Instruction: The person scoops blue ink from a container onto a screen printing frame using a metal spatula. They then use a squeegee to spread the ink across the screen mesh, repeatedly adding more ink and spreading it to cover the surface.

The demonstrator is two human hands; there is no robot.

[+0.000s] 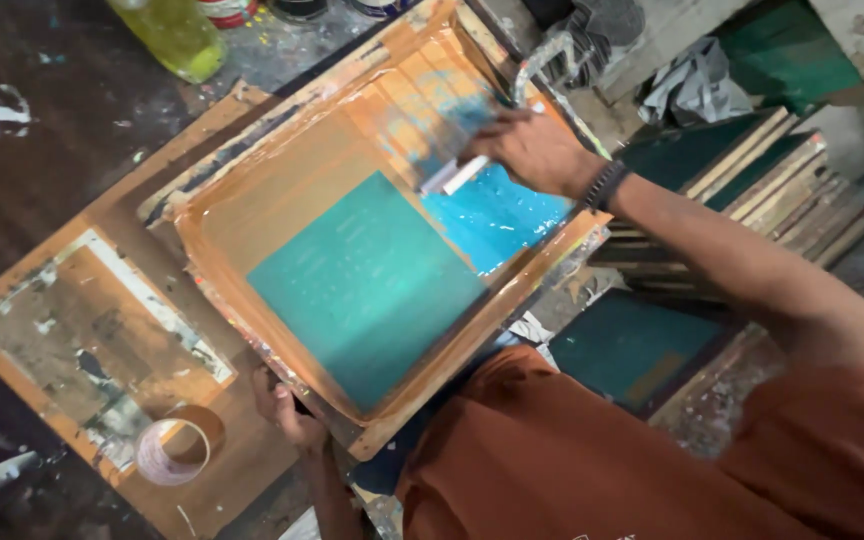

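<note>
The right hand (537,150) has its fingers closed around a white-bladed scraper (457,175), pressed to the mesh of the wooden screen-printing frame (497,300) where blue ink (497,215) pools at its far side. The left hand (287,410) grips the frame's near corner, fingers curled under it. A tape roll (167,452) lies on the counter (72,130) near its front-left edge, with a yellow bottle (177,35) at the far edge.

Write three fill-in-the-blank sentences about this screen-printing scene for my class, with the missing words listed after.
1. The right hand holds a ____ in the blue ink.
2. The left hand grips the near edge of the wooden ____.
3. On the board left of the left hand lies a roll of ____.

Missing words: squeegee; frame; tape
</note>
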